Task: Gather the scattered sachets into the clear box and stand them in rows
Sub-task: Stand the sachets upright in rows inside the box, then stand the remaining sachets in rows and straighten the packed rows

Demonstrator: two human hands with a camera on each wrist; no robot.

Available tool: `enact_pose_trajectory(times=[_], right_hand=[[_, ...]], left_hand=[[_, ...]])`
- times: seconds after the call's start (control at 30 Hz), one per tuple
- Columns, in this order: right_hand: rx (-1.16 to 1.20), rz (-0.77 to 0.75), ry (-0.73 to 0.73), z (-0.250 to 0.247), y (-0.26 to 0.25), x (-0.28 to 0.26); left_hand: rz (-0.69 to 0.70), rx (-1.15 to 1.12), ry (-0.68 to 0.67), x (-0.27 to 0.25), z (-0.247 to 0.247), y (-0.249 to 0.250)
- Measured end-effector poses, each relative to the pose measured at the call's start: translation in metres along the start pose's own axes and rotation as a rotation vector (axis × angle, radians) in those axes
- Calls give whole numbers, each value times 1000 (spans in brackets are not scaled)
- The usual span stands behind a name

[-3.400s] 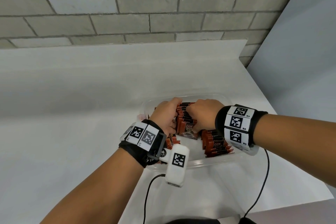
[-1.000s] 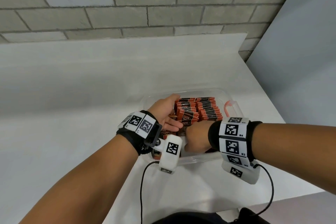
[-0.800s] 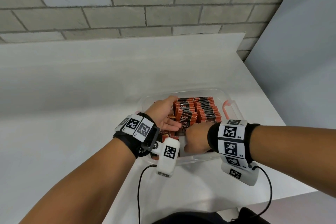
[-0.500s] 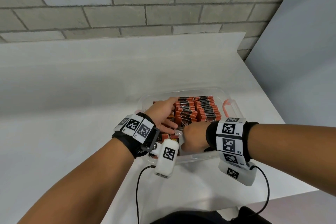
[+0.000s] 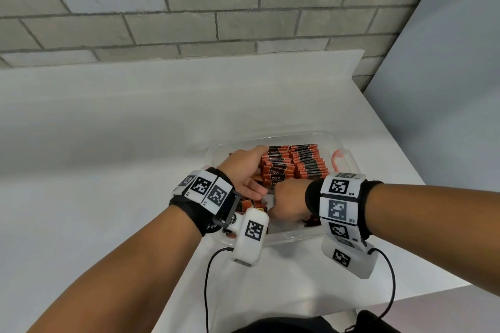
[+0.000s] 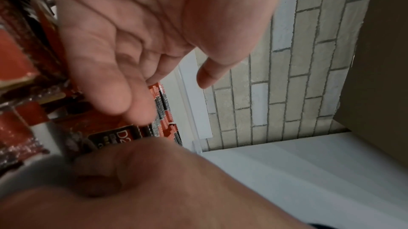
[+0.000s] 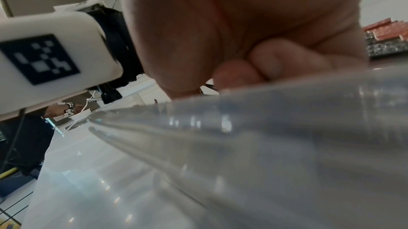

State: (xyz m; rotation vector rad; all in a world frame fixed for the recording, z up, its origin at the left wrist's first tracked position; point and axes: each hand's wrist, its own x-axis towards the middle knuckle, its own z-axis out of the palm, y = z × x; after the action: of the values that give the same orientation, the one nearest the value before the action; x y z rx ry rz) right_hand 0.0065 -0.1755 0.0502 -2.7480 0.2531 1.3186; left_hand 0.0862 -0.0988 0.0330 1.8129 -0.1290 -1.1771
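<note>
The clear box (image 5: 281, 236) is a rectangular container of transparent, glossy plastic with rounded corners and a coral-pink latch (image 5: 338, 161) on its right end; it sits on a smooth white table (image 5: 108, 143) in front of a grey block wall (image 5: 189, 8). Inside it, the sachets (image 5: 300, 161) are flat foil packets in orange-red and black with crimped, serrated edges, standing on edge in two rows at the far side; the lettering "D2X" is legible on the front packets. The left hand (image 5: 244, 170) is inside the box with fingers extended and relaxed, its palm against the left face of the near row. The right hand (image 5: 288, 201) is lowered into the near end of the box with fingers curled. The right wrist view alone shows those fingertips (image 7: 271, 63) bent inward behind the box rim; whether they pinch a sachet cannot be determined. The left wrist view alone shows loose sachets (image 6: 19, 61) lying beneath the palm.
</note>
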Motion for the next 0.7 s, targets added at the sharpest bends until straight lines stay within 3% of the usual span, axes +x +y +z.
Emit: enact_pose_trajectory(times=[0.7], right_hand=[[98, 36, 168, 5, 15, 15]], left_hand=[[-37, -88, -34, -2, -1, -3]])
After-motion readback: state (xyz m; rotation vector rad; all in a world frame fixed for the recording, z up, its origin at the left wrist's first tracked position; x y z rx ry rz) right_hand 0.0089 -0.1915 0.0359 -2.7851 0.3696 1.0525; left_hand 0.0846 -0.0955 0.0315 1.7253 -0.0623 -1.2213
